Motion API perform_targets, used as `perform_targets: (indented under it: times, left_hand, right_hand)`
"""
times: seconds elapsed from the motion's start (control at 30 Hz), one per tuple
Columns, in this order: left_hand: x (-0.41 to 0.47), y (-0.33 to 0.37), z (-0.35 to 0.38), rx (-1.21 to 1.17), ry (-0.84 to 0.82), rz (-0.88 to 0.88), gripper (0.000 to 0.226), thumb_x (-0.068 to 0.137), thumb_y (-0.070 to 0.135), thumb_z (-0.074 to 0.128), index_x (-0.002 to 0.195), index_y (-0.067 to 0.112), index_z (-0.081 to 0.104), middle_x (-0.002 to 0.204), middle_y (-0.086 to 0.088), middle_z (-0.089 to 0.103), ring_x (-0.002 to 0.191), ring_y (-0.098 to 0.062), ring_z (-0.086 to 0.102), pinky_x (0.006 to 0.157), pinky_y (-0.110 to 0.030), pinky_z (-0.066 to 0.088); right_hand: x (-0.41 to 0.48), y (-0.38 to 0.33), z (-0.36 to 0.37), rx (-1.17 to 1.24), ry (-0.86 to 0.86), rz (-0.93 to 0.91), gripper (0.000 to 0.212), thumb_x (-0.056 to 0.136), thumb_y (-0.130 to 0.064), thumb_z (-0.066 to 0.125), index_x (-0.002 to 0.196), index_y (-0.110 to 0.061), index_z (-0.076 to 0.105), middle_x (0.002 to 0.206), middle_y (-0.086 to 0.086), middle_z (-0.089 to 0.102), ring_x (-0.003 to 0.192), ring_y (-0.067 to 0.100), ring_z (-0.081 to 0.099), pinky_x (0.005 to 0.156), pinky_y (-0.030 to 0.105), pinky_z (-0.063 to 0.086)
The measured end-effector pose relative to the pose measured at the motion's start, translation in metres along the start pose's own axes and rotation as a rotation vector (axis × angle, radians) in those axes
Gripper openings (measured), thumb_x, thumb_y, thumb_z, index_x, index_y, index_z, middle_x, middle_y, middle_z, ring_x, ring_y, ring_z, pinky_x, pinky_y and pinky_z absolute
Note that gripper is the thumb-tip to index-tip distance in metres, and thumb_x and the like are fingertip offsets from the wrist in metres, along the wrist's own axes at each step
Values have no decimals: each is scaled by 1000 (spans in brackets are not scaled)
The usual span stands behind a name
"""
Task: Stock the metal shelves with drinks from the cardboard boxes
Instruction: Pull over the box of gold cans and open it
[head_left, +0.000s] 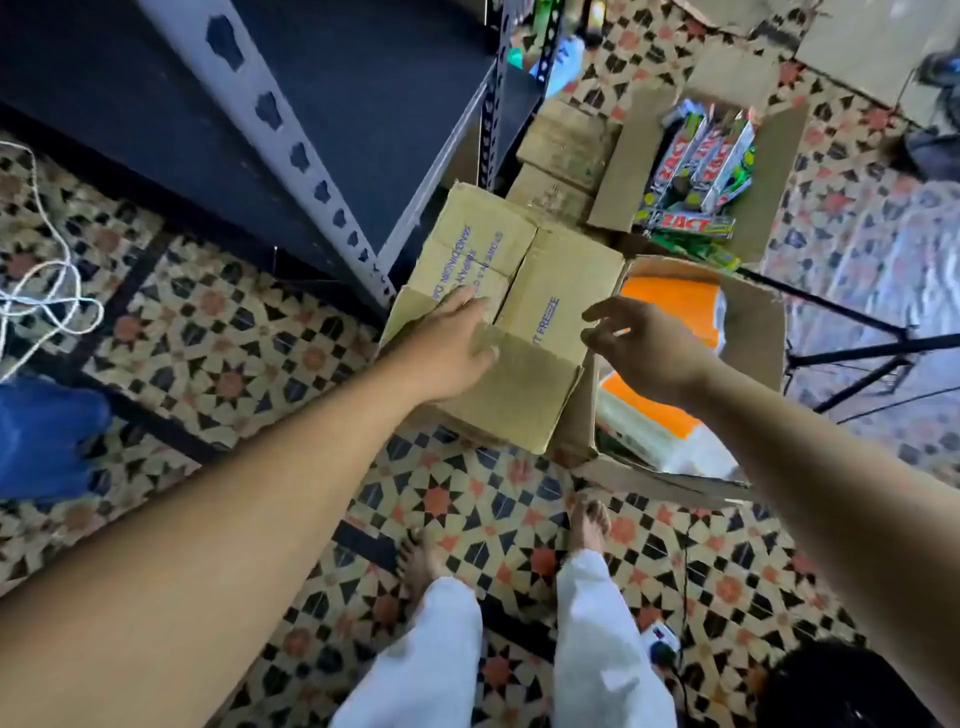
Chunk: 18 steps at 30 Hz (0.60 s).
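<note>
A closed cardboard box (524, 291) with blue print stands on the tiled floor beside the dark metal shelf (322, 93). My left hand (457, 348) lies flat on its near flap, fingers straight. My right hand (634, 338) hovers over the box's right edge with fingers loosely spread, holding nothing. Just right of it, an open cardboard box (753, 322) holds orange-and-white packs (670, 306).
Behind stands another open box (774, 171) of ZACT cartons (696, 171), with closed boxes (566, 140) beside it. A black tripod leg (857, 353) crosses the floor at right. White cord (47, 291) and a blue item (47, 436) lie at left. My bare feet (587, 525) stand below.
</note>
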<state>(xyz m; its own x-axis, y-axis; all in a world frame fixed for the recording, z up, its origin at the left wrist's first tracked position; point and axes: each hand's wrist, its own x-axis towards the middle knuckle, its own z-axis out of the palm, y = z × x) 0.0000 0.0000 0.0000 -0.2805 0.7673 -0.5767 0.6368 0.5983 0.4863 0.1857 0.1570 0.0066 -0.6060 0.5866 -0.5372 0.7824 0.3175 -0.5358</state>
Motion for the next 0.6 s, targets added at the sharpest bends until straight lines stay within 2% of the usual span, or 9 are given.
perform_targets:
  times: [0.1, 0.23, 0.3, 0.33, 0.4, 0.43, 0.5, 0.53, 0.6]
  left_hand:
    - [33, -3, 17, 67, 13, -16, 63, 104, 48, 45, 160, 32, 21, 169, 12, 6, 149, -21, 30, 114, -39, 33]
    - [51, -7, 39, 78, 98, -78, 56, 101, 59, 40, 150, 31, 43, 152, 4, 47, 130, -27, 52, 105, -41, 45]
    - [47, 0, 39, 155, 237, -79, 51, 102, 57, 40, 136, 24, 59, 129, -1, 64, 118, -29, 56, 96, -38, 46]
    - [43, 5, 36, 207, 311, -76, 50, 102, 57, 40, 126, 22, 65, 108, -3, 69, 110, -30, 56, 90, -38, 45]
    - [30, 12, 28, 263, 400, -82, 48, 101, 57, 41, 109, 21, 70, 70, 0, 58, 98, -29, 56, 84, -40, 44]
    - [23, 12, 25, 247, 388, -109, 46, 100, 57, 43, 105, 20, 69, 63, 3, 51, 90, -28, 57, 81, -40, 44]
    - [7, 7, 27, 157, 278, -220, 42, 98, 56, 49, 110, 20, 67, 62, 5, 49, 68, -22, 57, 66, -33, 47]
    - [0, 3, 31, 110, 216, -293, 42, 97, 56, 52, 116, 21, 64, 66, 4, 52, 63, -21, 55, 60, -30, 47]
    - [-14, -9, 45, 16, 146, -417, 50, 94, 57, 57, 131, 24, 57, 83, -3, 64, 77, -27, 63, 63, -31, 47]
  right_hand:
    - [37, 20, 6, -24, 16, -40, 27, 101, -34, 60, 125, -24, 65, 119, 1, 72, 107, 23, 67, 86, 32, 49]
    - [70, 37, 14, -100, -41, -115, 32, 102, -33, 58, 131, -23, 63, 129, 2, 66, 111, 26, 65, 89, 31, 47]
    - [82, 42, 15, -110, -58, -156, 32, 102, -33, 58, 132, -23, 63, 129, 2, 65, 111, 25, 64, 87, 30, 46]
    - [87, 43, 15, -112, -68, -176, 32, 102, -33, 58, 132, -23, 63, 128, 2, 65, 111, 24, 64, 86, 29, 46]
    - [94, 44, 12, -87, -76, -208, 32, 101, -34, 59, 131, -24, 63, 127, 2, 65, 110, 23, 64, 85, 28, 45]
    - [96, 45, 9, -73, -80, -211, 32, 100, -36, 60, 130, -25, 63, 126, 1, 65, 110, 22, 64, 86, 29, 45]
    - [98, 43, 3, -46, -90, -212, 33, 100, -38, 61, 130, -26, 63, 125, 0, 65, 111, 21, 63, 89, 29, 46]
    - [99, 43, -1, -37, -93, -214, 33, 100, -39, 62, 130, -26, 63, 126, 0, 65, 112, 21, 63, 90, 29, 46]
    - [99, 38, -6, -44, -110, -230, 35, 100, -38, 62, 133, -26, 61, 128, -1, 64, 116, 21, 61, 94, 30, 46]
